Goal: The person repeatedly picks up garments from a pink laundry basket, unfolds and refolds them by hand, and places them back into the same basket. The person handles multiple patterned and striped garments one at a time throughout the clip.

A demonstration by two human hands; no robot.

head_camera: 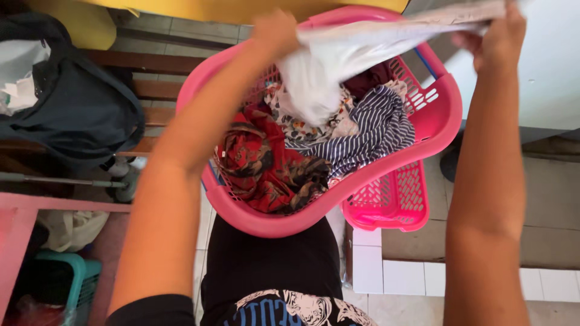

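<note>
**White cloth stretched high over a full pink basket**

Head view, looking straight down: both arms are up, and a white cloth (338, 57) is pulled taut between them. The left hand (275, 30) has its fingers curled shut on one end of the fabric; the right hand (498, 36) pinches the other end near the top edge, fingers closed around the hem. The slack middle of the cloth droops below the left fingers, touching the heap.

How far along? Judging by the pile, early going: just under the fingers the pink laundry basket (438, 115) is well filled, with a striped garment (377, 130), a red patterned garment (266, 169) and a floral piece (302, 127) all inside.

A second pink basket (393, 202) sits below the right forearm. Far left of the left hand, a dark bag (78, 108) rests on a wooden bench (157, 90). No packages, labels or signs show anywhere in view.
</note>
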